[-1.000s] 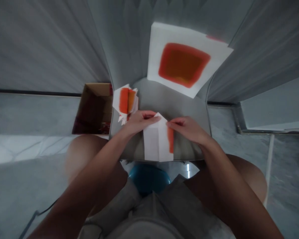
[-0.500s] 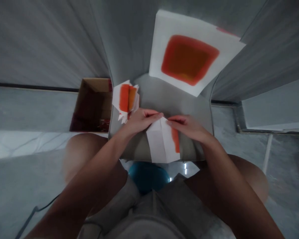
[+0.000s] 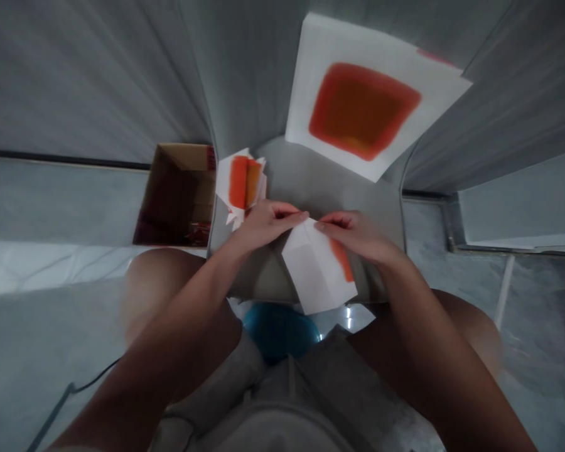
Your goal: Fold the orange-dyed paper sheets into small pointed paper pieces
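Between both hands is a folded sheet of white paper [image 3: 317, 270] with an orange-red patch along its right side. My left hand [image 3: 269, 223] pinches its upper left corner between thumb and fingers. My right hand [image 3: 351, 231] pinches the upper right edge beside the orange patch. The paper's lower end hangs over the front of the grey seat [image 3: 282, 172]. Just beyond my left hand lies a small bundle of folded papers [image 3: 240, 182], white with red and orange, partly hidden by that hand.
A large white sheet [image 3: 299, 107] with a red-brown square leans at the back of the seat. An open cardboard box [image 3: 169, 194] stands on the floor at the left. Beneath the seat's front edge is a blue rounded object [image 3: 280, 333]. A dark cable [image 3: 91, 381] runs at lower left.
The folded paper has swung, its lower end moving to the right, and more of its white face shows. Both hands keep their pinch; the whole view shifts slightly.
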A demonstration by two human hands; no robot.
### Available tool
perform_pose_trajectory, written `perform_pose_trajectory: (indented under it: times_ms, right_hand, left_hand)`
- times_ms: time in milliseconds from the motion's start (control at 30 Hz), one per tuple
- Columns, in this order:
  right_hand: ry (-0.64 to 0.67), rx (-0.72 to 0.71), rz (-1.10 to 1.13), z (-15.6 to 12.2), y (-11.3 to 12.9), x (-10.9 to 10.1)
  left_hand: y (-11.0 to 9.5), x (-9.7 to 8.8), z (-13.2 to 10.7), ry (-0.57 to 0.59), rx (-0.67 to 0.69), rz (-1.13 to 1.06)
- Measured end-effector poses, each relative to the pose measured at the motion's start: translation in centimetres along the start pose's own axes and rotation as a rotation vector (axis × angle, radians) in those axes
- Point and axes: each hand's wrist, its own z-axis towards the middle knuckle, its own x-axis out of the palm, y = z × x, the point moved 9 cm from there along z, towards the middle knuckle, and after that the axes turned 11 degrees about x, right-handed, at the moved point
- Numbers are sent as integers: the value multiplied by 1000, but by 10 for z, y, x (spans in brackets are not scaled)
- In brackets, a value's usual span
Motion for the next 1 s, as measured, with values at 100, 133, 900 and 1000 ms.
perform_pose_trajectory:
  times_ms: [100, 133, 900, 1000]
  right_hand:
    - [-4, -1, -65, -2, 3, -2]
    - [1, -7, -101, -2, 3, -2]
    - [-521, 220, 492, -145, -91, 114]
    - [-316, 316, 619, -144, -105, 172]
  left_hand:
    - [-2, 3, 0, 49, 10, 17]
    - [-2, 6, 0, 81, 14, 16]
    - [73, 57, -217, -1103, -334, -777]
    - [70, 75, -235, -1126, -366, -897]
